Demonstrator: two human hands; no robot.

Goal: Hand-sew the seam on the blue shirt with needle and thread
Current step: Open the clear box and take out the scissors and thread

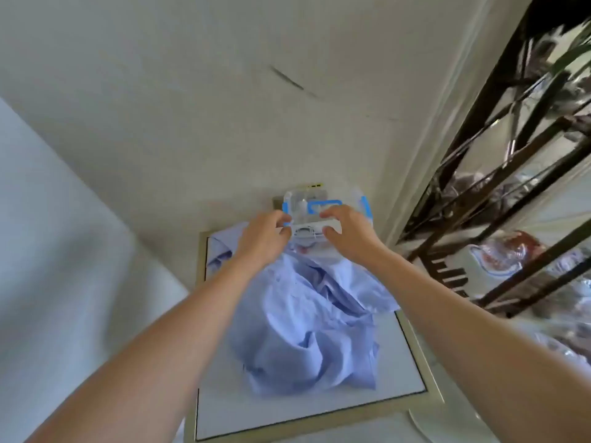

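A crumpled light blue shirt [307, 330] lies heaped on a small white table [396, 375] with a pale gold rim. At the table's far end stands a clear plastic sewing box [319, 204] with blue clips. Both hands reach over the shirt to it. My left hand [260, 239] pinches the left end of a small white tray-like part [308, 230] at the box's front. My right hand [350, 233] grips its right end, fingers curled over the top. No needle or thread can be made out; the picture is blurred.
A white wall rises just behind the table. A bed or sofa in white cloth [48, 251] fills the left side. A dark metal shelf [499, 161] with glass boards and wrapped items stands close on the right.
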